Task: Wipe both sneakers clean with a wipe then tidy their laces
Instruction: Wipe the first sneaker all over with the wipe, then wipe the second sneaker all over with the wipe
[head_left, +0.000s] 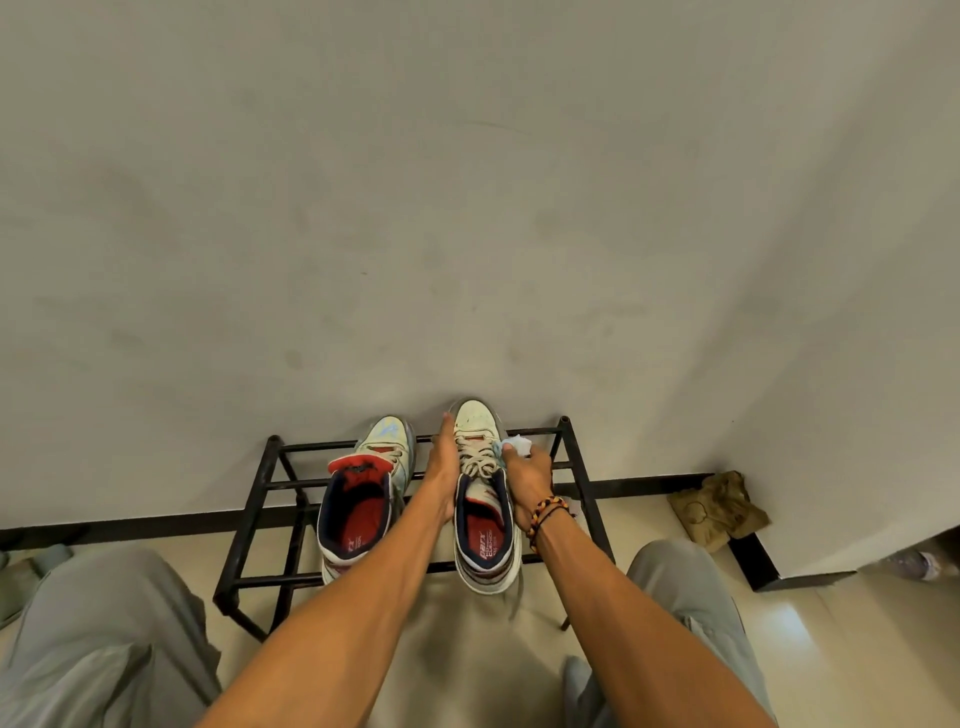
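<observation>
- Right hand (531, 480) pinching a white wipe (515, 446) against the right sneaker (480, 499).
- Left hand (444, 467) flat along that sneaker's inner edge.
- Left sneaker (363, 499) just beside, on the black shoe rack (249, 514).

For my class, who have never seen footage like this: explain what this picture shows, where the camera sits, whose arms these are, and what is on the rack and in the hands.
There is one picture, taken by a wide-angle camera worn on a person's head, looking down at their own bare arms. No machine is involved. A black metal shoe rack stands against a wall, with two sneakers on it. The left hand lies along the side of the right-hand sneaker, steadying it. The right hand, with beaded bracelets at the wrist, holds a crumpled white wipe against that sneaker's other side. The other sneaker sits untouched beside it. Crumpled brown paper lies on the floor in the corner.
</observation>
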